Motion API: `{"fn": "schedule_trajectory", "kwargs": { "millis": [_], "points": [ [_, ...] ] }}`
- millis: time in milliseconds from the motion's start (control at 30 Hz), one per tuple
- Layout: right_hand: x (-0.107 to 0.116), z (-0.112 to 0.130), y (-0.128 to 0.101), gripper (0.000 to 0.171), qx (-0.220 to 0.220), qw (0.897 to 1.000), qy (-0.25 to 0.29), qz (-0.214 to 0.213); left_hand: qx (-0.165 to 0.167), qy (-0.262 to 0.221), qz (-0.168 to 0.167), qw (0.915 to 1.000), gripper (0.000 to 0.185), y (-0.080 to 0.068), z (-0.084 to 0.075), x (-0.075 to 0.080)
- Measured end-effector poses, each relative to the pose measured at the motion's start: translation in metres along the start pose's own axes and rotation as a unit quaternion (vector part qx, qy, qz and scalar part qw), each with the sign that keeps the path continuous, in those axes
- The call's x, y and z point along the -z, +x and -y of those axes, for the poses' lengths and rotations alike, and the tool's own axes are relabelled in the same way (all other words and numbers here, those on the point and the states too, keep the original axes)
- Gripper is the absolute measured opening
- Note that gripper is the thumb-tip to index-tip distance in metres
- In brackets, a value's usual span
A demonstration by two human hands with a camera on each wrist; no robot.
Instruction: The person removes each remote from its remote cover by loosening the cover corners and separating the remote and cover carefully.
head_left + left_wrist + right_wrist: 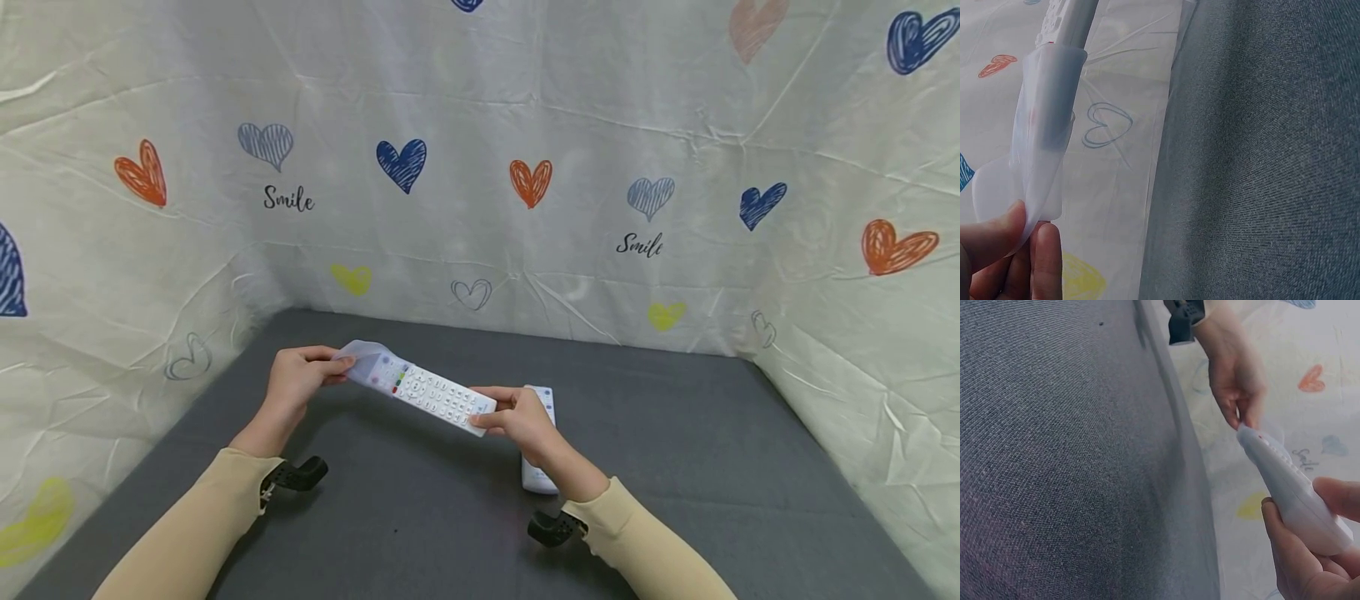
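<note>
Both hands hold a white remote control point(438, 398) above the grey table point(675, 467): the right hand point(521, 421) grips its near end, the left hand point(300, 375) pinches its translucent silicone cover point(360, 360). Another remote point(542, 475) lies beneath.

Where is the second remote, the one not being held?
In the head view, the second remote lies on the grey table, right of centre, partly hidden under the right hand.

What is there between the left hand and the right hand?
In the head view, the white remote spans from left hand to right hand, its translucent cover pinched left.
</note>
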State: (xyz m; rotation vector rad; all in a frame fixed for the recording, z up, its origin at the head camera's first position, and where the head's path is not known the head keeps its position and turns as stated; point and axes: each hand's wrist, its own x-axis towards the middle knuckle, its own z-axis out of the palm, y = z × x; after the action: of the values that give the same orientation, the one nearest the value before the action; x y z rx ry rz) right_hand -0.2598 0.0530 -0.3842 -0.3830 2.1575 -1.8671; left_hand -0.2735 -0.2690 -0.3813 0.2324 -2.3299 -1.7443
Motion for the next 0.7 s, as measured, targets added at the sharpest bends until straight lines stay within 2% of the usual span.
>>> {"fn": "schedule_trajectory", "kwargs": {
  "millis": [700],
  "points": [
    [0.0033,-0.0018,-0.0015,0.043,0.000,1.000,0.010,0.006,0.009,-0.009,-0.005,0.9999,0.048,0.0055,0.0027,0.0022]
  ]
}}
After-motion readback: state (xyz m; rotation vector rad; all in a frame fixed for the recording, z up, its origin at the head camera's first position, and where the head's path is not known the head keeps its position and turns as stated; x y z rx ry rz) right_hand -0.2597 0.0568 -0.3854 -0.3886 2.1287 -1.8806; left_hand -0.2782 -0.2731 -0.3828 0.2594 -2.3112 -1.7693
